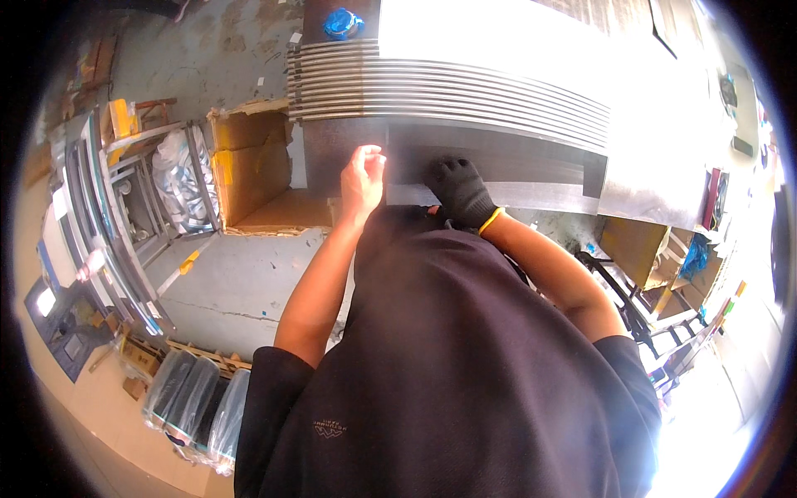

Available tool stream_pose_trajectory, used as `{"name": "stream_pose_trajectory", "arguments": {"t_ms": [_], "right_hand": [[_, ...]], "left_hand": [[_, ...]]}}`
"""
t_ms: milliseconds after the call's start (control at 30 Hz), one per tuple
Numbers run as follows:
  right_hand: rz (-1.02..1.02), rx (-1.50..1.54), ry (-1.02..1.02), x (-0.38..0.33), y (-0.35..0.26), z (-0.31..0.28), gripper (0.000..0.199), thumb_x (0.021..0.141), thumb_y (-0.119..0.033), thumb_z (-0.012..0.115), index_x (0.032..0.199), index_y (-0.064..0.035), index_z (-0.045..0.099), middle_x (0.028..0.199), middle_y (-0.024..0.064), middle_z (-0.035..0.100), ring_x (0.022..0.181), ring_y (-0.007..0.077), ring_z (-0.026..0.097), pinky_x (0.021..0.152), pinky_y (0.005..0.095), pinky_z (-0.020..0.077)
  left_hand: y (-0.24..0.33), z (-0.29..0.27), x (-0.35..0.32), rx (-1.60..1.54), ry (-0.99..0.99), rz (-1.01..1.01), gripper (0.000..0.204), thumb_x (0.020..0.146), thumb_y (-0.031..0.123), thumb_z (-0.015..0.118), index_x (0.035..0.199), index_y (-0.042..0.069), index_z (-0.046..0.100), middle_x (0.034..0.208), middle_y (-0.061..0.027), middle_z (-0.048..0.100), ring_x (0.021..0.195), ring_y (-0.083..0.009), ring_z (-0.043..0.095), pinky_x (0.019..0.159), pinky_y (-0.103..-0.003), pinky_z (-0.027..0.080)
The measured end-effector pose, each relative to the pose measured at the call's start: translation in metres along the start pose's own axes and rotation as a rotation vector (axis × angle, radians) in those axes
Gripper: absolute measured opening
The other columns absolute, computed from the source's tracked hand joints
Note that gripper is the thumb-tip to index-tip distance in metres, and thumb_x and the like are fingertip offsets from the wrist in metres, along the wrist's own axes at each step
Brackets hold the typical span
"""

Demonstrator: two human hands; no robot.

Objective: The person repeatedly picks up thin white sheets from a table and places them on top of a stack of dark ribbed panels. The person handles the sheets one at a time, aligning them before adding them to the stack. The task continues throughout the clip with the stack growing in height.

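My bare left hand (363, 187) curves loosely, fingers slightly parted, nothing visible in it. My gloved right hand (458, 191) curls over the dark metal panel (523, 158) at upper centre; I cannot tell whether it pinches anything. Beyond, thin metal strips (448, 90) lie side by side, probably for easy reach.

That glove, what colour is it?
The glove looks black, with a yellow cuff edge; the head view shows it best.

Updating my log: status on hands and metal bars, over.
Bare left hand and black-gloved right hand short of the long, thin silver metal bars. Bars parallel. Round blue object beyond them, not between.
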State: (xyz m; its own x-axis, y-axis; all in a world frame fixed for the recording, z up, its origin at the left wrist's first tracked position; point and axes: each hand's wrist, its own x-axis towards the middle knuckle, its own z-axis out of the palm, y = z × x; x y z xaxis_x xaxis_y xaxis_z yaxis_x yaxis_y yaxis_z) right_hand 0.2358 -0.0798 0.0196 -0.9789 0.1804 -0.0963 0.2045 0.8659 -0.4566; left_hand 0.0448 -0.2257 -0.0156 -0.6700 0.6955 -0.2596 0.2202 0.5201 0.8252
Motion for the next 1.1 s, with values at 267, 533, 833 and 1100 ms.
{"name": "stream_pose_trajectory", "arguments": {"t_ms": [267, 533, 833, 1100], "right_hand": [[0.047, 0.148, -0.026, -0.001, 0.004, -0.002, 0.030, 0.079, -0.030, 0.075, 0.100, -0.0092, 0.070, 0.110, 0.0131, 0.064, 0.108, 0.0356, 0.059, 0.095, 0.0469, 0.0466], [0.229, 0.476, 0.138, -0.006, 0.007, -0.006, 0.020, 0.090, -0.021, 0.069, 0.099, -0.0029, 0.066, 0.100, 0.0185, 0.068, 0.096, 0.0390, 0.065, 0.082, 0.0461, 0.0503], [0.313, 0.599, -0.084, -0.010, 0.026, -0.025, 0.020, 0.091, -0.018, 0.066, 0.099, -0.0007, 0.066, 0.099, 0.0205, 0.066, 0.087, 0.0382, 0.063, 0.080, 0.0434, 0.0503], [0.275, 0.381, 0.422, -0.073, 0.058, -0.078, 0.024, 0.100, -0.017, 0.063, 0.114, 0.0022, 0.061, 0.090, 0.0108, 0.061, 0.079, 0.0203, 0.056, 0.073, 0.0352, 0.0496]], "left_hand": [[-0.012, 0.002, -0.003, -0.133, 0.041, -0.036, 0.021, 0.097, 0.019, 0.066, 0.113, 0.004, 0.064, 0.098, -0.0147, 0.074, 0.091, -0.0276, 0.073, 0.081, -0.039, 0.056], [-0.009, -0.003, -0.031, 0.033, -0.017, 0.035, 0.022, 0.097, 0.020, 0.065, 0.112, 0.005, 0.062, 0.103, -0.0134, 0.072, 0.092, -0.0296, 0.071, 0.084, -0.040, 0.055], [0.015, 0.003, -0.038, 0.556, -0.124, 0.503, 0.045, 0.086, 0.011, 0.069, 0.131, 0.007, 0.060, 0.129, -0.0101, 0.059, 0.121, -0.0323, 0.055, 0.100, -0.046, 0.044], [0.036, 0.003, -0.038, 0.644, -0.158, 0.473, 0.054, 0.088, 0.010, 0.066, 0.140, 0.009, 0.055, 0.133, -0.0080, 0.057, 0.126, -0.0299, 0.052, 0.102, -0.048, 0.043]]}}
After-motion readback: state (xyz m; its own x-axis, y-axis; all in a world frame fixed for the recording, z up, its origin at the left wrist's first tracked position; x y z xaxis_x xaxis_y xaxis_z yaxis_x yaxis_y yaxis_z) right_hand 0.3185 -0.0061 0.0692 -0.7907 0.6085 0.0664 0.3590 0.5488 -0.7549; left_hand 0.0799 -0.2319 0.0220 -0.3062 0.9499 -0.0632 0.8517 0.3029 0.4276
